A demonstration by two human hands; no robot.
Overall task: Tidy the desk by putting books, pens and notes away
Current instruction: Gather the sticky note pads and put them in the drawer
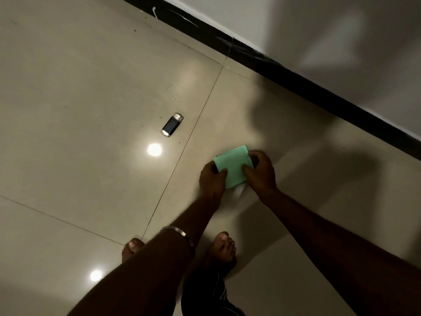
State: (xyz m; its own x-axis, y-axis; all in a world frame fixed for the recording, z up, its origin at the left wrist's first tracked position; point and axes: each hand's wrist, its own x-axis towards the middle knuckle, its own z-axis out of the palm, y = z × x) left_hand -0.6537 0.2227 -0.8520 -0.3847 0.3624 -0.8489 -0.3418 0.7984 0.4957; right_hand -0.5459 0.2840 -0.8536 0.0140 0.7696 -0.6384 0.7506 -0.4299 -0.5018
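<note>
Your bare feet (pixel 222 246) stand on the floor (pixel 79 92), and no desk shows. Your left hand (pixel 211 176) and right hand (pixel 260 171) both pinch the green notes (pixel 233 166) just above the floor. Farther off lies a small black stick (pixel 172 125), not yet picked up. Most tidying looks left.

Dim, glare spots on floor (pixel 68 110), soft blur

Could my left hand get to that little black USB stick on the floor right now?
Probably yes, but not freely. The USB stick lies in the open on the tiled floor with nothing between it and your left hand. That hand is busy, though: with the right hand, it grips the green note pad.
</note>
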